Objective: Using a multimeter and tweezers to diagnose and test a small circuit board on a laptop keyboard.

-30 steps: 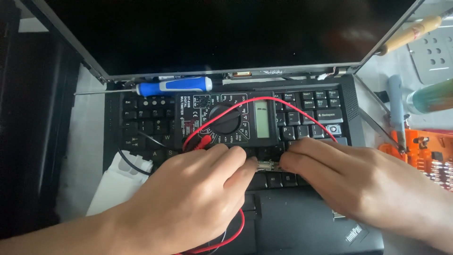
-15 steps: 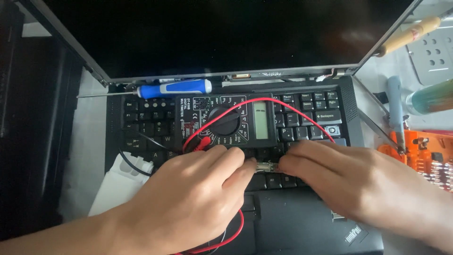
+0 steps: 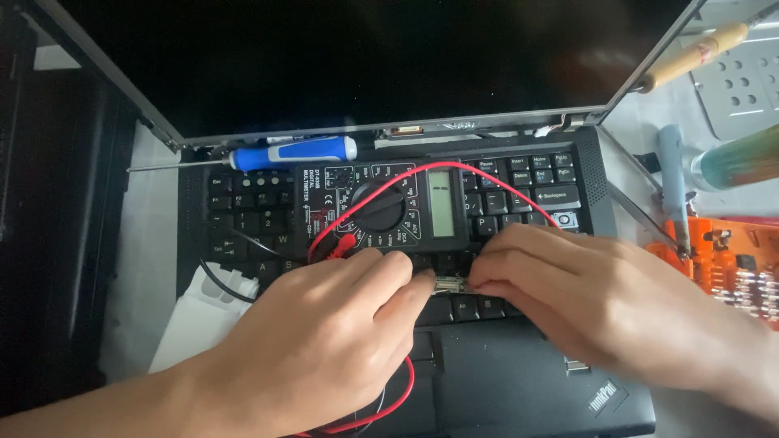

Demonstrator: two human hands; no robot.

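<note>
A black digital multimeter (image 3: 381, 207) lies sideways on the keyboard of an open black laptop (image 3: 519, 381). Just below it, my left hand (image 3: 324, 349) and my right hand (image 3: 600, 300) meet fingertip to fingertip. Between them they pinch a small clear cylinder with metal end caps (image 3: 450, 284), one hand at each end. A red lead (image 3: 487, 174) arcs from the meter over its display and runs in under my right fingers. Another stretch of red lead (image 3: 402, 397) curls out below my left hand. Any probe tips are hidden by my fingers.
A blue-handled screwdriver (image 3: 292, 152) lies along the top of the keyboard. A white plastic piece (image 3: 199, 320) and a black wire (image 3: 213, 280) sit at the laptop's left. To the right are an orange parts case (image 3: 734, 259), a wooden-handled tool (image 3: 690, 57), a grey pen-like tool (image 3: 672, 182) and a green cylinder (image 3: 742, 158).
Both hands stay almost still, pinching the small cylinder in the same spot. The meter and leads have not moved.
</note>
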